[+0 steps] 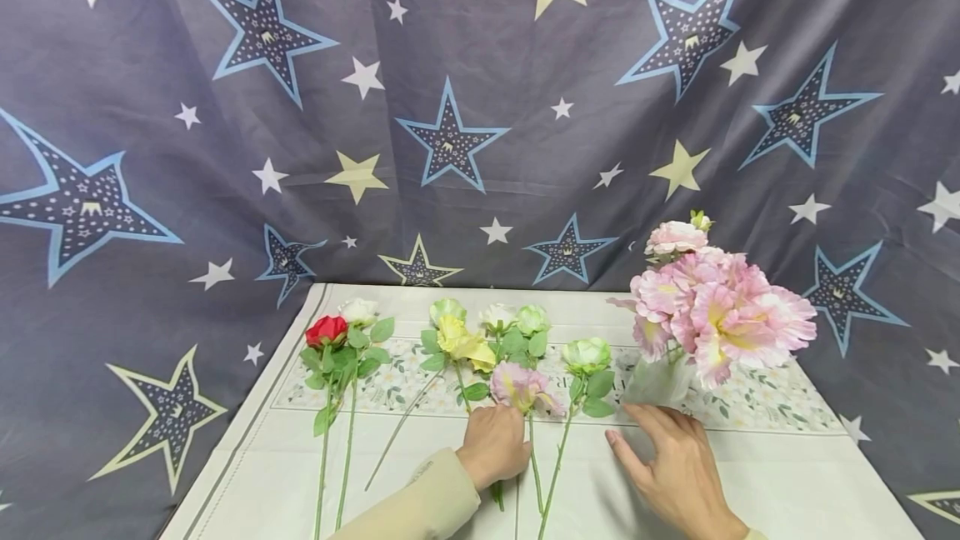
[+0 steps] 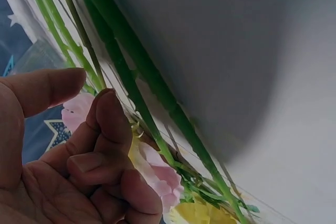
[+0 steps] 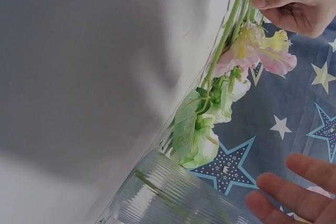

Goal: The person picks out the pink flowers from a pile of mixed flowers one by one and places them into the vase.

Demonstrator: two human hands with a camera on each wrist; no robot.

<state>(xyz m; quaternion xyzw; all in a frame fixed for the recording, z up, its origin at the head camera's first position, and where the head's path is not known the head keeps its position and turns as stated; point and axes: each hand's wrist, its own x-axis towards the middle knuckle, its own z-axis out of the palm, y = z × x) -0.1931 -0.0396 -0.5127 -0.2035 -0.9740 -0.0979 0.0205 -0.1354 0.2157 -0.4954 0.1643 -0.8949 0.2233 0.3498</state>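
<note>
My left hand [image 1: 493,442] is low over the stems at mid-table, beside a pink-and-yellow flower [image 1: 517,386]. In the left wrist view its fingers [image 2: 113,121] are loosely bent, with thumb and forefinger apart near a thin brownish stem [image 2: 79,24]; no pinch shows. A yellow flower [image 1: 459,338] lies just beyond that hand. Spread and relaxed, my right hand [image 1: 675,465] is in front of a clear ribbed vase [image 3: 168,195], holding nothing. Large pink flowers [image 1: 720,307] stand in the vase, hiding its upper part.
On the left lie a red rose [image 1: 327,330] and a white rose [image 1: 358,312]. Pale green roses [image 1: 588,354] lie between the hands and farther back. A flower-printed white cloth [image 1: 255,473] covers the table, with a starry curtain [image 1: 480,48] behind it.
</note>
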